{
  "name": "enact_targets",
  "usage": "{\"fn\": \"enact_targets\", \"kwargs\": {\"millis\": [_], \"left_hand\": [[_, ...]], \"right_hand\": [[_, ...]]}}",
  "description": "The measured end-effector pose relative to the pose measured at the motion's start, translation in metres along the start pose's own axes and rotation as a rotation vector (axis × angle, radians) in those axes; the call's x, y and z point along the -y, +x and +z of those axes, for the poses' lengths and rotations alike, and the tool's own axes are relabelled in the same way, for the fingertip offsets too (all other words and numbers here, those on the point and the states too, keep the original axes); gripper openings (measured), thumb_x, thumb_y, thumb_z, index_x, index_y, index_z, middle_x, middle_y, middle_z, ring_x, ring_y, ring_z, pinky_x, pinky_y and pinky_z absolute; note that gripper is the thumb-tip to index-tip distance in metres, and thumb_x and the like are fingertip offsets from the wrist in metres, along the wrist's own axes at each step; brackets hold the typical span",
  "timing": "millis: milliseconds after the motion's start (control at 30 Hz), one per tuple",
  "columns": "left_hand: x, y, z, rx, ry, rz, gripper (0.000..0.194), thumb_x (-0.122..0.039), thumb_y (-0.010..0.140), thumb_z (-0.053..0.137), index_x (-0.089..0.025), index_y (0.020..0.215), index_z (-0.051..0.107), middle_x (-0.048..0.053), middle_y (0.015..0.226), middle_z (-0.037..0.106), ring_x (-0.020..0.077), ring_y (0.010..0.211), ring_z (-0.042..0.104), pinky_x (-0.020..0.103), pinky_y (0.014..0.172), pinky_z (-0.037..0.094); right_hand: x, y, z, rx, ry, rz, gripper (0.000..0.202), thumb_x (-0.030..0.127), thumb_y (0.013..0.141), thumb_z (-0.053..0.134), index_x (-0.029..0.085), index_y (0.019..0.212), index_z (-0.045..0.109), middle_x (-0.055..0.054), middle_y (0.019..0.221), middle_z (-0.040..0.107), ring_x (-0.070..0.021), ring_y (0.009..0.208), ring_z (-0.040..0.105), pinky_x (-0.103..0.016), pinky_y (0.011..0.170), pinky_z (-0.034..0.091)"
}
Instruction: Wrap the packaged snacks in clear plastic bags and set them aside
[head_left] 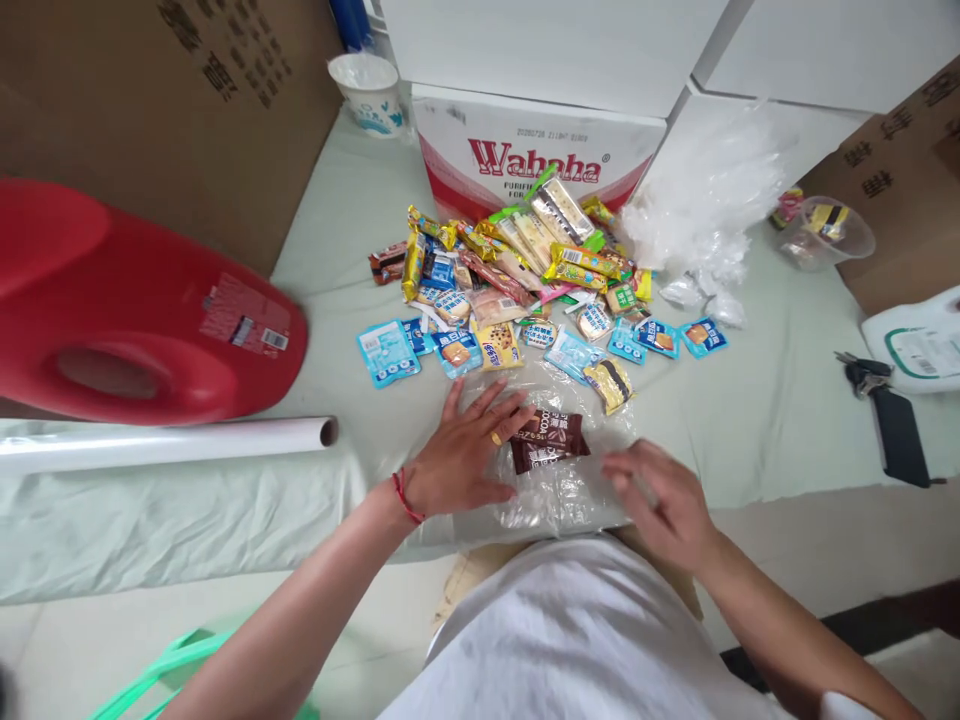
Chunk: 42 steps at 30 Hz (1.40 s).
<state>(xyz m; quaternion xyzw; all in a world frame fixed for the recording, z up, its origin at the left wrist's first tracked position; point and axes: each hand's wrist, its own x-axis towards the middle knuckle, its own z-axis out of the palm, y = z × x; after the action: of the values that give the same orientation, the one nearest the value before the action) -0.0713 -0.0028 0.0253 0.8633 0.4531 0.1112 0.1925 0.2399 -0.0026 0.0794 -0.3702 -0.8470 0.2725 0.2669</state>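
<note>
My left hand point(469, 448) lies flat with spread fingers on a clear plastic sheet point(525, 500), its fingertips at the left edge of two brown cocoa packets point(551, 440). A ring and a red cord bracelet show on this hand. To the right of the packets, my right hand point(656, 490) is raised over the sheet's right side, fingers curled together and blurred; whatever they may hold is too small to make out. Just beyond the sheet lies a yellow and black packet point(609, 385). A heap of wrapped snacks point(510, 270) spreads behind it.
A red jug point(150, 310) and a white roll point(165, 440) lie at the left. Behind the snacks stand a Wahaha box point(540, 150) and a paper cup point(371, 100). Clear plastic bags point(697, 200), a plastic tub point(825, 235), keys and a black phone-like object point(900, 435) are at the right.
</note>
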Motion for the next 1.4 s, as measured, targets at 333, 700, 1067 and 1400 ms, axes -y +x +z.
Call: {"fn": "enact_targets", "kwargs": {"millis": [333, 700, 1067, 1400], "left_hand": [[0.008, -0.023, -0.005, 0.202, 0.050, -0.147, 0.126, -0.071, 0.075, 0.075, -0.018, 0.169, 0.009, 0.021, 0.174, 0.019, 0.0407, 0.163, 0.010, 0.068, 0.124, -0.017], [0.019, -0.027, -0.005, 0.211, 0.008, -0.115, 0.129, -0.073, 0.072, 0.077, -0.023, 0.169, 0.009, 0.021, 0.176, 0.010, 0.0394, 0.163, 0.011, 0.068, 0.124, -0.015], [0.031, -0.049, -0.004, 0.065, 0.028, -0.083, 0.093, -0.062, 0.087, 0.070, -0.033, 0.165, 0.030, 0.015, 0.175, 0.021, 0.0407, 0.161, 0.020, 0.071, 0.125, -0.006], [0.029, -0.070, -0.011, -0.159, -0.043, -0.155, 0.068, -0.031, 0.101, 0.047, -0.036, 0.165, 0.026, 0.009, 0.173, 0.032, 0.0346, 0.163, 0.019, 0.066, 0.129, 0.009]], "right_hand": [[0.010, 0.090, 0.029, 0.560, -0.486, 0.135, 0.037, 0.030, 0.094, 0.071, 0.012, 0.126, 0.069, -0.016, 0.117, 0.069, -0.0347, 0.110, 0.056, -0.046, 0.094, 0.051], [-0.015, 0.041, 0.015, 0.355, -0.278, -0.129, 0.055, 0.033, 0.099, 0.065, 0.020, 0.151, 0.051, -0.018, 0.147, 0.056, -0.0331, 0.120, 0.056, -0.053, 0.103, 0.050], [-0.044, -0.078, 0.000, 0.196, -0.395, -0.172, 0.034, 0.022, 0.096, 0.070, 0.022, 0.130, 0.068, -0.011, 0.133, 0.069, -0.0298, 0.128, 0.055, -0.053, 0.108, 0.053], [-0.026, 0.033, -0.042, 0.310, 0.076, -0.034, 0.013, 0.026, 0.102, 0.058, 0.025, 0.104, 0.071, -0.008, 0.102, 0.074, -0.0228, 0.102, 0.066, -0.040, 0.091, 0.056]]}}
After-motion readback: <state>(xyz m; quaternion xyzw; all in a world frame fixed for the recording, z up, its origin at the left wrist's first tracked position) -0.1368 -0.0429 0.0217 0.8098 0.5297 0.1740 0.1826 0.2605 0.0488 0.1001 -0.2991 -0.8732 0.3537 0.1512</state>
